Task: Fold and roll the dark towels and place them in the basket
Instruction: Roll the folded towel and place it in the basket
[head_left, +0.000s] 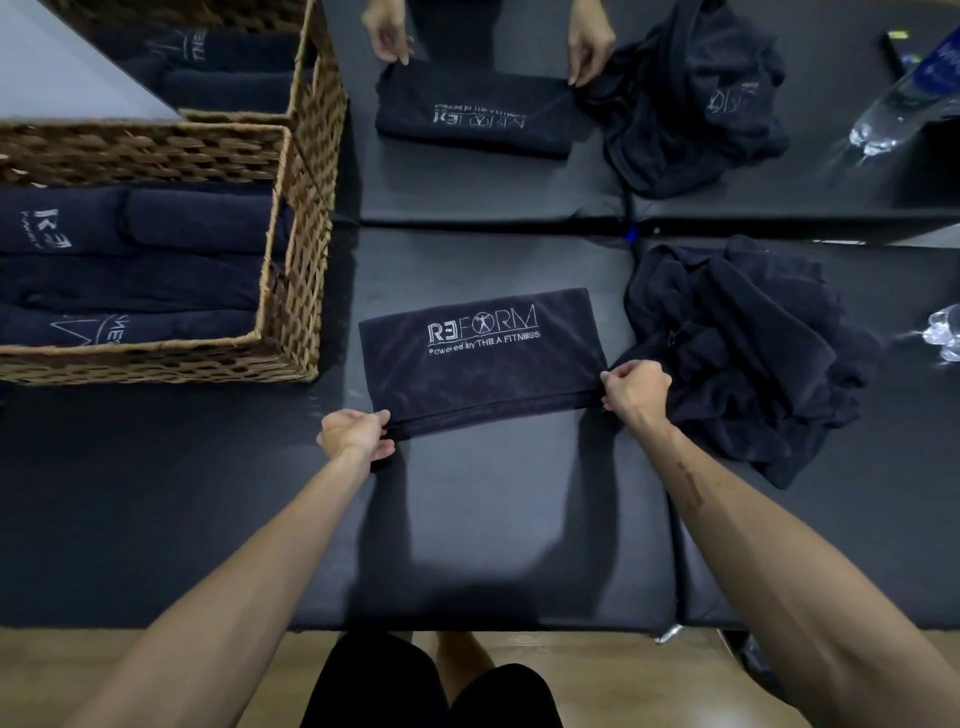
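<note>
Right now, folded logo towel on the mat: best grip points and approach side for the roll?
Probably the two near corners of the folded towel, from the person's side. It lies flat, long edge facing them, logo up. The left hand and right hand already pinch those corners, so it could roll away toward the far edge.

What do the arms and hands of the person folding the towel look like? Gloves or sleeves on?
No gloves and no sleeves in view: both forearms are bare down to the left hand and right hand. No watch, ring or wristband shows. The right forearm carries a long reddish streak, like a scratch. Below, the person wears dark shorts.
</note>
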